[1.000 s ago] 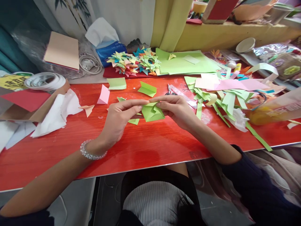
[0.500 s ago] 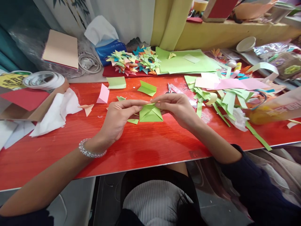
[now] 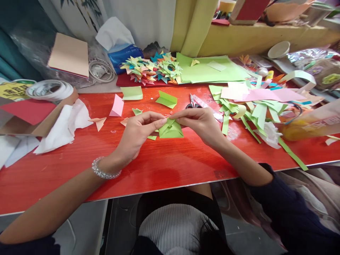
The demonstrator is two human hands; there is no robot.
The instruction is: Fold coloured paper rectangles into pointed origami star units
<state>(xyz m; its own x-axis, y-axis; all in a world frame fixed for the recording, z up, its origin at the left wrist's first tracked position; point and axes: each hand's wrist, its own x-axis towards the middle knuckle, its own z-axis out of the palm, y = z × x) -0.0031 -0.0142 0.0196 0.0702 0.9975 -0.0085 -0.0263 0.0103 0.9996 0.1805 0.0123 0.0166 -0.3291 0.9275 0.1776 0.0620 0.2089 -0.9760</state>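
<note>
A folded green paper (image 3: 171, 130) with diagonal creases is held up over the red table between my two hands. My left hand (image 3: 139, 129) pinches its upper left edge between thumb and fingers. On the other side, my right hand (image 3: 198, 122) grips the upper right edge, fingertips nearly meeting those of my left hand. Behind the hands lie a creased green piece (image 3: 166, 99), a flat light green piece (image 3: 132, 93) and a folded pink piece (image 3: 116, 105). Small scissors (image 3: 193, 103) rest just beyond my right hand.
Two multicoloured paper rings (image 3: 140, 70) and green sheets (image 3: 212, 69) lie at the back. Paper strips (image 3: 261, 113) are heaped on the right beside a bottle (image 3: 313, 122). At the left stands a cardboard box (image 3: 39, 125) with tape rolls (image 3: 50, 91).
The upper part of the green paper has shifted under my fingers, and a fold now shows near my left thumb. My right hand has moved slightly, uncovering more of the scissors.
</note>
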